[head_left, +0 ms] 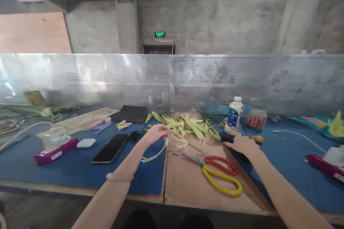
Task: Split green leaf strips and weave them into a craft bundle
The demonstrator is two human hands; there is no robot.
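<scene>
My left hand [156, 133] pinches a pale green leaf strip [161, 148] that curls down over the blue mat, at the near edge of a pile of green and yellow leaf strips [188, 124]. My right hand [243, 145] lies fingers down on a dark object at the edge of the brown board [185, 182], just below a white bottle with a blue label [233, 115]; what its fingers hold is hidden. Scissors with one red and one yellow handle [217, 171] lie on the board between my hands.
A black phone [110, 147], a white earbud case [86, 143] and a pink-based box [55, 148] lie on the blue mat [67, 164] at left. A small jar [256, 118] stands by the bottle. A perforated metal screen [172, 78] closes the back.
</scene>
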